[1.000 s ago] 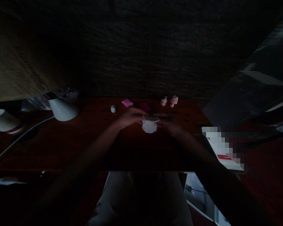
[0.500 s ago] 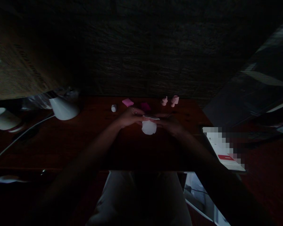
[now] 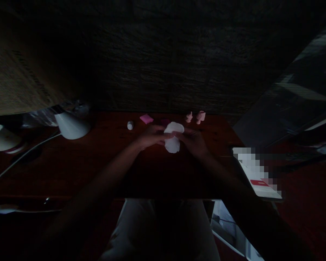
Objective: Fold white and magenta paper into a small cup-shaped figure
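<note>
A thin white sheet of what looks like modelling clay [image 3: 172, 146] is held up between my two hands over the dark wooden table. My left hand [image 3: 152, 137] grips its left side, with the thumb lying across the front. From the other side my right hand [image 3: 195, 140] pinches it, thumb near the middle. The sheet shows above and below the thumbs; fingers behind it are hidden. Beyond my hands lie a small white lump [image 3: 130, 125], a pink flat piece [image 3: 146, 118] and a darker magenta piece [image 3: 165, 122], partly covered.
Two small pink shaped pieces, one [image 3: 189, 116] beside the other [image 3: 200, 117], stand near the wall. On the left are a white cone-shaped lamp [image 3: 72, 125] with a cord, a paper cup [image 3: 5, 138] and a cardboard box [image 3: 19, 79]. A white booklet-like item [image 3: 256, 174] lies right.
The sheet's upper part, seen nearly edge-on half a second ago, now stands up and faces me. My thumbs have come closer together across its middle.
</note>
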Action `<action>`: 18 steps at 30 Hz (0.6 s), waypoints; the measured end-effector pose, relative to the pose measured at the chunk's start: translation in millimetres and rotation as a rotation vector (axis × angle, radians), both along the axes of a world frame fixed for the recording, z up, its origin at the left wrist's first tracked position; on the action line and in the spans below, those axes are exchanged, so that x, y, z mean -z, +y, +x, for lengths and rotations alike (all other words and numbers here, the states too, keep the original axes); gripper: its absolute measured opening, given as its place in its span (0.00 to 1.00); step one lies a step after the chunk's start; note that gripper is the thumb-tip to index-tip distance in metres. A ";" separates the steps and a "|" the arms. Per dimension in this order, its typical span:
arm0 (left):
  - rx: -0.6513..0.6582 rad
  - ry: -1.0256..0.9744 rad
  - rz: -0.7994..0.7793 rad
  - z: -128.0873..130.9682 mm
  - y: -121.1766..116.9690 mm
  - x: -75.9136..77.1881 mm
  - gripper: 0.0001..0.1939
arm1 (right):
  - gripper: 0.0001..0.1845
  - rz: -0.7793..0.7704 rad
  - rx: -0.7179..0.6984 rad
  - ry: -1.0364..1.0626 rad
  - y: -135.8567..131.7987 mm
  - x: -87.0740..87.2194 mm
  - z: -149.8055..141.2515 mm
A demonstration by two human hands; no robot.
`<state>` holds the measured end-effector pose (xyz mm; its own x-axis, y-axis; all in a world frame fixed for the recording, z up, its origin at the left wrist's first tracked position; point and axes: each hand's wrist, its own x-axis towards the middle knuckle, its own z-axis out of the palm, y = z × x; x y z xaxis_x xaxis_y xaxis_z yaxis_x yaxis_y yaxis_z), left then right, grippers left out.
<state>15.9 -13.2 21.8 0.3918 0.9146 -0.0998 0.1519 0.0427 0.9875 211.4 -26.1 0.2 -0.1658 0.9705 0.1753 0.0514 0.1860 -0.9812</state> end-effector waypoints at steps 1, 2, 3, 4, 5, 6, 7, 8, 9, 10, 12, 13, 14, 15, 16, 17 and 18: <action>0.004 0.011 -0.025 0.6 0.1 1.1 0.14 | 0.17 0.004 -0.002 -0.003 0.7 1.3 -0.7; -0.004 0.025 -0.034 0.8 0.6 2.3 0.13 | 0.18 0.009 -0.005 -0.013 1.3 2.6 -1.2; -0.021 0.042 -0.026 0.7 1.5 3.6 0.13 | 0.19 0.017 -0.005 -0.027 1.9 3.9 -1.6; -0.041 0.065 -0.001 0.4 2.6 4.7 0.12 | 0.19 0.034 0.001 -0.047 2.4 5.1 -1.9; -0.064 0.095 0.047 -0.1 3.8 5.4 0.11 | 0.19 0.061 0.012 -0.069 2.7 6.2 -1.9; -0.086 0.133 0.116 -0.4 4.7 5.6 0.10 | 0.19 0.100 0.028 -0.094 2.7 6.8 -1.9; -0.105 0.177 0.200 -0.6 5.1 5.1 0.09 | 0.19 0.145 0.046 -0.127 2.3 7.0 -1.8; -0.123 0.224 0.290 -0.4 5.0 4.0 0.10 | 0.19 0.189 0.065 -0.173 1.6 6.6 -1.7; -0.145 0.273 0.372 0.1 4.2 2.5 0.11 | 0.18 0.225 0.084 -0.235 0.5 5.6 -1.7; -0.175 0.317 0.438 0.9 3.0 0.6 0.13 | 0.18 0.250 0.104 -0.311 -0.7 4.1 -1.6; -0.262 0.387 0.511 3.1 0.1 -2.8 0.16 | 0.18 0.263 0.160 -0.471 -3.2 0.7 -1.9; -0.308 0.408 0.524 4.3 -1.0 -3.8 0.17 | 0.18 0.256 0.183 -0.538 -4.1 -0.9 -2.1; -0.345 0.421 0.528 5.2 -1.6 -4.1 0.16 | 0.17 0.245 0.193 -0.592 -4.7 -2.1 -2.5; -0.359 0.429 0.527 5.8 -1.7 -3.5 0.14 | 0.17 0.236 0.193 -0.636 -5.1 -2.9 -2.9; -0.345 0.437 0.526 6.1 -1.2 -2.2 0.12 | 0.17 0.228 0.186 -0.673 -5.2 -3.3 -3.4; -0.317 0.447 0.529 6.0 -0.3 -0.3 0.10 | 0.16 0.222 0.175 -0.707 -5.2 -3.4 -3.9; -0.289 0.457 0.533 5.8 0.8 1.9 0.07 | 0.16 0.221 0.169 -0.735 -5.0 -3.3 -4.5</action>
